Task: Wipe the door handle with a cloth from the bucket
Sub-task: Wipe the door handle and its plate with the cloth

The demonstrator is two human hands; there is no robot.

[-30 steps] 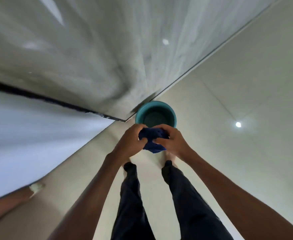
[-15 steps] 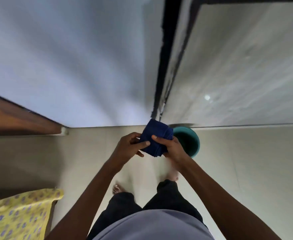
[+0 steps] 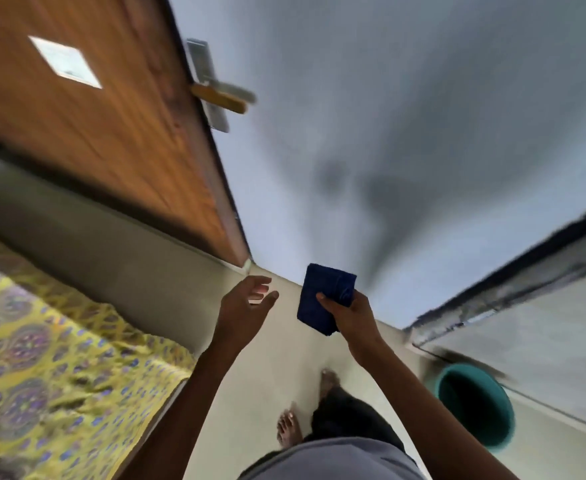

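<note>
Blue cloth (image 3: pixel 324 296) in right hand's (image 3: pixel 352 315) grip

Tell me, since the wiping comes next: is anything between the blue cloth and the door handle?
Nothing visible. The right hand holds the folded blue cloth low, and the door handle juts from the wooden door's edge higher up, with only open air and bare wall between. The left hand is open, off to the side.

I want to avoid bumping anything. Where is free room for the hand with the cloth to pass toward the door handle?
Free: the gap along the grey wall, between the blue cloth in the right hand and the door handle. Crowded: low left, where the empty left hand and patterned bed lie.
</note>
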